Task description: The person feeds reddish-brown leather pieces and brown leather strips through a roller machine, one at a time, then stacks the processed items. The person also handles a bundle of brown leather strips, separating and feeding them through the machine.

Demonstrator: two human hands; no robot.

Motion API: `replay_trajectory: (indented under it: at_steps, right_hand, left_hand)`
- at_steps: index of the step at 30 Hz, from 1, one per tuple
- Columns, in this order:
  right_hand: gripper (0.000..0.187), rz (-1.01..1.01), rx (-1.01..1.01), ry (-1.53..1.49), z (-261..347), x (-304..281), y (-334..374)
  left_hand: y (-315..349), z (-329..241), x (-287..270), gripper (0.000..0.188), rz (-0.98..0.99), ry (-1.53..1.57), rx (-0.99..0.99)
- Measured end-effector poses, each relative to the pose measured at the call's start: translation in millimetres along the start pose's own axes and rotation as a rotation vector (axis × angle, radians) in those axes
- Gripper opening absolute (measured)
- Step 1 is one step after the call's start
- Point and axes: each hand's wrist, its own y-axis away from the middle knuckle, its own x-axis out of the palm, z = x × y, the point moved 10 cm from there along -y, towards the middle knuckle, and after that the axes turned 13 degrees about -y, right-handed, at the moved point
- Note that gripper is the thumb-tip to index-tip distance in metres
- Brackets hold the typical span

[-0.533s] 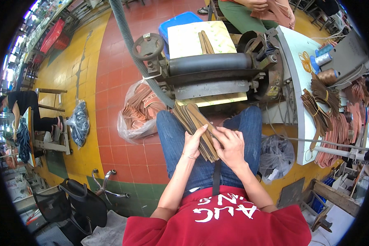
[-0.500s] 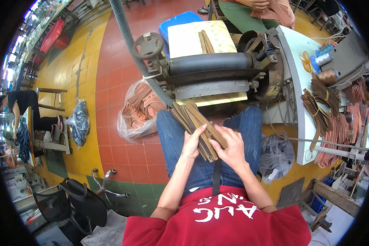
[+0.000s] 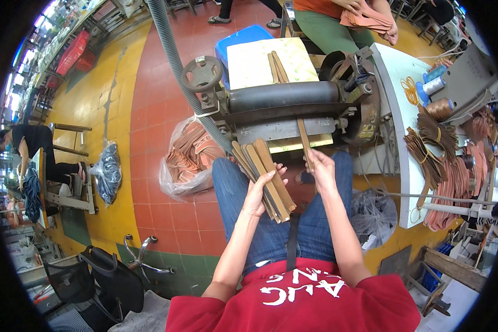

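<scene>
Red flr (image 3: 155,138) ctr-left; my L grip (image 3: 256,196) clamped on strip bundle (image 3: 264,165) mid-frame, R grip (image 3: 322,170) pinching single strip (image 3: 304,135) by roller machine (image 3: 285,97), upper ctr.

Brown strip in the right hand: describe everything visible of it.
The brown strip is long, narrow and flat, and looks like leather. It leans slightly left toward its far end, which overlaps the metal plate below the black roller in this view; whether they touch is unclear. The right hand grips its near end, partly hiding it.
</scene>
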Motion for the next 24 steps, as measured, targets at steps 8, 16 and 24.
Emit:
replay_trajectory:
  at_steps: [8, 16, 24]
  right_hand:
    - [0.039, -0.063, -0.537, 0.521, 43.9, 31.0, 54.2]
    - [0.016, 0.148, -0.34, 0.459, 29.9, 41.5, 108.8]
    - [0.01, -0.011, -0.73, 0.673, 82.8, 52.2, 131.3]
  left_hand:
    - [4.3, -6.1, 9.8, 0.058, 0.147, 0.068, 0.075]
    - [2.7, 0.8, 21.8, 0.053, 0.162, 0.062, 0.067]
    - [8.6, 8.6, -3.5, 0.03, -0.128, -0.02, -0.041]
